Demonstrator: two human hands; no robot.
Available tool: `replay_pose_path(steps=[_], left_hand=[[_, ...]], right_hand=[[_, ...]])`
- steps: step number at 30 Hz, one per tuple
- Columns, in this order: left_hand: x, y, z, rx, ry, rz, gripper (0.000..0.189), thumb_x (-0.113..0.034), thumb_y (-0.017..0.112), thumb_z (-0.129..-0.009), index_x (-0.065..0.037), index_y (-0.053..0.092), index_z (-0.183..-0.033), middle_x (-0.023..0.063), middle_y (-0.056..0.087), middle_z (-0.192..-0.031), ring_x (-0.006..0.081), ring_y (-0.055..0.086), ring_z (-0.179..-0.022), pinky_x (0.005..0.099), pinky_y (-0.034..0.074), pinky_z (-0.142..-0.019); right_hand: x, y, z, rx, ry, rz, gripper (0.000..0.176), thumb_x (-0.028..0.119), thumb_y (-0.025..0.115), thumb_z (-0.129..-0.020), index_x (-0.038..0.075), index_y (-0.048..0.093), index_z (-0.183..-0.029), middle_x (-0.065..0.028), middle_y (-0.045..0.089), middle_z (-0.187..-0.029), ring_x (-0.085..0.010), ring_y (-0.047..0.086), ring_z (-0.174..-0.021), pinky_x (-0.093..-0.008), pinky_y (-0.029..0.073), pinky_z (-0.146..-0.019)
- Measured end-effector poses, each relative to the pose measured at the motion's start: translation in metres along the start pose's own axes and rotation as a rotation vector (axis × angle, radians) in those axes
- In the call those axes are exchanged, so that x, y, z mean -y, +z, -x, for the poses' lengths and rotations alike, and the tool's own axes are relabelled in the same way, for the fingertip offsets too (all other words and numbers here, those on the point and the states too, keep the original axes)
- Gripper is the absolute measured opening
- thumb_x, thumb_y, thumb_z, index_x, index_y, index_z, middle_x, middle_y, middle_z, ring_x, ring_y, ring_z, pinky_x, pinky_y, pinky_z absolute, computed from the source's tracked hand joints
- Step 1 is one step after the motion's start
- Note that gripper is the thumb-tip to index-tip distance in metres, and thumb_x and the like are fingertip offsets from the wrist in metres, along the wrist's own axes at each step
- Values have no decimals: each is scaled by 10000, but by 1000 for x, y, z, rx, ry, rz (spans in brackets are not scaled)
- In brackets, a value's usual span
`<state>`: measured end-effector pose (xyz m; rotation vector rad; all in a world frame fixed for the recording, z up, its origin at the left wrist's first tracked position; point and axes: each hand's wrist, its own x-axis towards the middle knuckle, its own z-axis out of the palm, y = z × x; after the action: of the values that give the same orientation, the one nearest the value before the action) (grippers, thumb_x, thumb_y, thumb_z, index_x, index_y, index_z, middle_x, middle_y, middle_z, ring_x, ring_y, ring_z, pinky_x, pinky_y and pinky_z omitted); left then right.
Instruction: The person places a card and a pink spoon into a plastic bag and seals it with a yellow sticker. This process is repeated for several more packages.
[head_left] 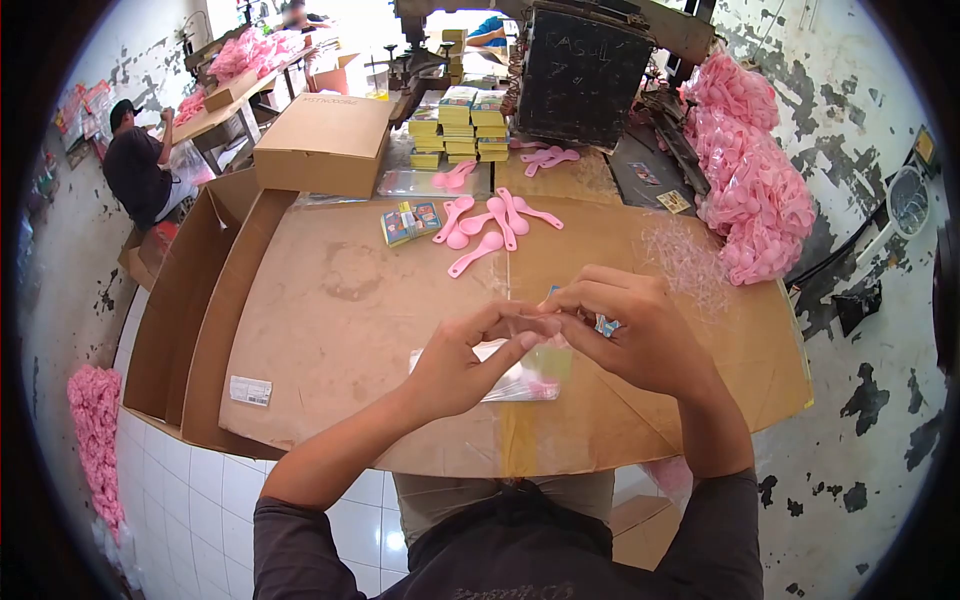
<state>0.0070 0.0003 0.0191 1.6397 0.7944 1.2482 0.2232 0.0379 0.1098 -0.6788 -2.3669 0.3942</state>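
In front of my body, both hands pinch a clear plastic bag (540, 327) between them. My left hand (463, 362) has its thumb and fingertips closed on the bag's left edge. My right hand (628, 325) grips the other side, and a small blue printed card (606, 325) shows partly under its fingers. Below the hands lie more clear plastic bags (520, 388) with a bit of pink in them. Farther back, several pink plastic spoons (490, 225) are scattered beside a banded stack of printed cards (410, 223).
Cardboard (330, 330) covers the table. Stacks of cards (460, 125), a closed carton (325, 140) and a black box (580, 75) stand at the back. Bagged pink spoons (750, 170) hang at right, near clear plastic scraps (690, 255). Another person (140, 160) sits far left.
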Motion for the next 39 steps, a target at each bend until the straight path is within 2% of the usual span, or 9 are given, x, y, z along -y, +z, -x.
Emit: replay_pose_path(steps=[7, 16, 22, 27, 30, 33, 34, 37, 39], left_hand=[[-4, 6, 2, -34, -108, 54, 261, -49, 610, -1032, 35, 627, -1279, 121, 733, -1167, 175, 725, -1065, 296, 584, -920], [-12, 15, 3, -98, -19, -284, 337, -45, 658, -987, 69, 615, -1301, 117, 772, -943, 139, 744, -851, 280, 600, -743], [-9, 19, -1, -13, 47, -540, 377, -66, 699, -958, 67, 607, -1299, 133, 773, -911, 159, 752, -750, 301, 604, -679], [-13, 11, -9, 13, -52, -424, 344, -83, 679, -984, 46, 615, -1296, 126, 774, -940, 148, 748, -770, 296, 602, -703], [-10, 3, -10, -8, -182, -240, 315, -84, 639, -1015, 32, 616, -1307, 121, 772, -978, 137, 743, -854, 278, 591, -758], [5, -5, -11, -56, -201, -107, 308, -82, 620, -1030, 22, 616, -1320, 121, 765, -1008, 130, 730, -925, 262, 576, -808], [10, -5, -12, -80, -201, -105, 311, -78, 619, -1030, 27, 613, -1322, 124, 765, -1013, 131, 730, -934, 263, 577, -817], [19, -5, -13, -149, -189, -74, 319, -70, 619, -1029, 44, 603, -1327, 135, 764, -1029, 135, 729, -956, 267, 579, -839], [23, -2, -13, -169, -183, -14, 325, -70, 621, -1029, 59, 598, -1327, 144, 763, -1044, 140, 729, -968, 269, 583, -850]], right_hand=[[-5, 11, 6, -113, 60, -51, 128, 69, 730, -892, 19, 697, -1006, -112, 653, -884, -264, 653, -762, -378, 522, -669], [-3, 27, 10, -254, -299, 494, 191, 150, 764, -792, 92, 688, -957, -42, 628, -1040, -220, 618, -1088, -378, 427, -934], [-13, 33, 13, -181, -290, 730, 155, 113, 718, -787, 76, 687, -934, -55, 634, -998, -241, 628, -983, -389, 433, -886], [-55, 9, 16, -370, -53, 279, 107, 128, 658, -855, 46, 611, -905, -83, 616, -908, -214, 611, -864, -379, 475, -775], [-84, -48, 45, -262, 497, -783, 82, 105, 623, -925, 30, 600, -949, -63, 633, -914, -164, 614, -831, -340, 499, -726], [-165, -99, 89, -215, 568, -965, 133, 61, 606, -928, 18, 614, -1053, -77, 648, -963, -184, 637, -884, -344, 517, -796], [-192, -108, 104, -182, 588, -796, 164, 47, 601, -928, 14, 619, -1088, -82, 653, -979, -190, 645, -902, -346, 523, -819], [-228, -78, 147, 14, 549, 1204, 347, -36, 567, -887, 9, 606, -1229, -142, 658, -1184, -291, 625, -1125, -428, 476, -995], [-220, -76, 142, -205, 449, 967, 517, -91, 534, -857, 20, 570, -1361, -159, 607, -1362, -345, 534, -1309, -461, 380, -1126]])
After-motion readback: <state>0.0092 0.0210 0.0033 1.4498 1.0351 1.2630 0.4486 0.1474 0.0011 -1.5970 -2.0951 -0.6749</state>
